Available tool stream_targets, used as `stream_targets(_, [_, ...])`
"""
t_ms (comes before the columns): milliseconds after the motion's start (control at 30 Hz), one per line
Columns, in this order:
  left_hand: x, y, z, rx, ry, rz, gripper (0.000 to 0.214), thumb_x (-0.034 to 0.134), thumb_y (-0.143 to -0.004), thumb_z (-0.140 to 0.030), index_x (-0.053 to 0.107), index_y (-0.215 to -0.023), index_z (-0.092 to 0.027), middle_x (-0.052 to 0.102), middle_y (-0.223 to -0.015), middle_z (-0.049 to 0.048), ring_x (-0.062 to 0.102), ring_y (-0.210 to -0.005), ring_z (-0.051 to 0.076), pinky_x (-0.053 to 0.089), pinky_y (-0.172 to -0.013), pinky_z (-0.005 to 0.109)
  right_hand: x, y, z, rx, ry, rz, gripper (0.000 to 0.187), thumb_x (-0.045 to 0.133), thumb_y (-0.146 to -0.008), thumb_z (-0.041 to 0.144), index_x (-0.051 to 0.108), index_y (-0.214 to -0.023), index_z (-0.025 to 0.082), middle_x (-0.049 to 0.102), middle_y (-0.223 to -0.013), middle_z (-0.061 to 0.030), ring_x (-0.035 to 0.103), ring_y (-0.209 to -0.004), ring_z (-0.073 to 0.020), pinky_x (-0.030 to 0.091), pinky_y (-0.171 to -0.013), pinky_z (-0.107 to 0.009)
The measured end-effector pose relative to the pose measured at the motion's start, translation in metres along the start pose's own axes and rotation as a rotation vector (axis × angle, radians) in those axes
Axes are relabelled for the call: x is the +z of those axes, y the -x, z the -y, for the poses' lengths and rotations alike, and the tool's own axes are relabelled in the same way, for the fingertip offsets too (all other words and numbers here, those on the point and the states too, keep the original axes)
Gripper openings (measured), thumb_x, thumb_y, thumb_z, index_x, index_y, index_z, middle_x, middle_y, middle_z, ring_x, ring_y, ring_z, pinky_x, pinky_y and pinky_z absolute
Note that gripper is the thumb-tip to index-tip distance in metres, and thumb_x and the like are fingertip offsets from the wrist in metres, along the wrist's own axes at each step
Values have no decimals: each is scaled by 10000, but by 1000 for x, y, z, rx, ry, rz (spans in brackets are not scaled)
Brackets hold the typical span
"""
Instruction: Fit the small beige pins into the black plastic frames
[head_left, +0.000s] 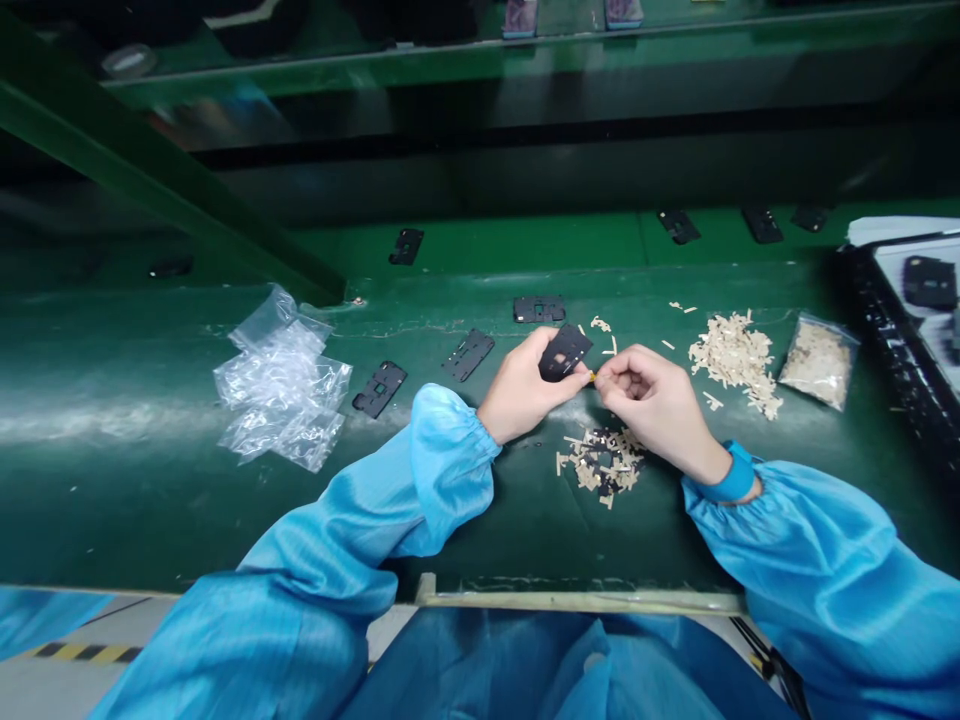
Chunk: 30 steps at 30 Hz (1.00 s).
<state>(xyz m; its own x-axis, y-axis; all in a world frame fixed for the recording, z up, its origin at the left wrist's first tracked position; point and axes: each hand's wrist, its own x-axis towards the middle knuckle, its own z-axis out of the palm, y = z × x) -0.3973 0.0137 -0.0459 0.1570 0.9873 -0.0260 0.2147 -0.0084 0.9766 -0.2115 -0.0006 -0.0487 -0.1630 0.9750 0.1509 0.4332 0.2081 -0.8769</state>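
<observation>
Between the thumb and fingers of my left hand (525, 392) is a flat black plastic phone part (564, 352) with small cutouts. My right hand (646, 395) is pinched close to the part's lower right corner, on a tiny yellowish piece (592, 377) too small to name surely. Below the hands lies a mixed pile of small beige and black pieces (602, 465). A heap of beige pieces (736, 360) is to the right of my right hand. More black plastic parts (469, 355) lie left of and behind my left hand.
Clear plastic bags (285, 385) are piled on the left. A zip bag of beige pieces (820, 362) lies on the right, beside a black-edged tray (892, 340). Further black parts (679, 227) lie along the back. A green post (172, 170) slants down at the left, and a shelf (450, 72) runs above.
</observation>
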Motion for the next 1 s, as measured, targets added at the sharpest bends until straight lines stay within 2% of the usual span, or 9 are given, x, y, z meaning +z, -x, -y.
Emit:
stream_targets(100, [0, 0, 0, -10, 35, -11, 266, 754, -785, -249, 614, -995, -164, 662, -854, 1, 597, -760, 127, 492, -740, 265, -1, 2, 0, -139, 103, -85, 50, 679, -868, 159, 647, -883, 195, 596, -868, -17, 487, -583, -101, 432, -542, -284])
stream_targets(200, [0, 0, -1, -19, 64, -8, 260, 746, -793, -245, 610, -1000, -165, 665, -860, 5, 601, -771, 129, 490, -751, 266, -2, 5, 1, -315, 208, -81, 64, 663, -905, 147, 651, -933, 204, 615, -879, -25, 500, -613, -115, 443, -562, -290])
stream_targets(267, [0, 1, -1, -21, 79, -6, 263, 747, -792, -243, 607, -1002, -168, 668, -866, 7, 607, -777, 130, 493, -757, 266, -3, 6, 1, -362, 253, -90, 67, 663, -917, 158, 652, -953, 213, 628, -877, -31, 508, -627, -130, 452, -571, -299])
stream_targets(400, [1, 0, -1, -28, 101, -26, 262, 745, -789, -237, 595, -993, -169, 666, -850, 5, 612, -758, 129, 495, -736, 262, -3, 7, 1, -315, 296, -213, 74, 696, -903, 209, 643, -950, 229, 630, -919, -51, 487, -612, -141, 475, -585, -330])
stream_targets(567, [1, 1, 1, -2, 102, -14, 281, 746, -790, -239, 597, -1021, -179, 698, -894, 17, 646, -810, 145, 523, -789, 279, -2, 7, 1, -332, 293, -97, 101, 654, -930, 202, 693, -1016, 236, 691, -954, -67, 548, -645, -160, 487, -597, -340])
stream_targets(1000, [3, 3, 2, 13, 96, -31, 297, 762, -772, -222, 614, -1024, -166, 676, -846, 1, 621, -754, 121, 512, -743, 257, 0, 7, 6, -321, 255, -69, 99, 628, -928, 183, 712, -962, 221, 689, -870, -51, 549, -634, -159, 486, -615, -336])
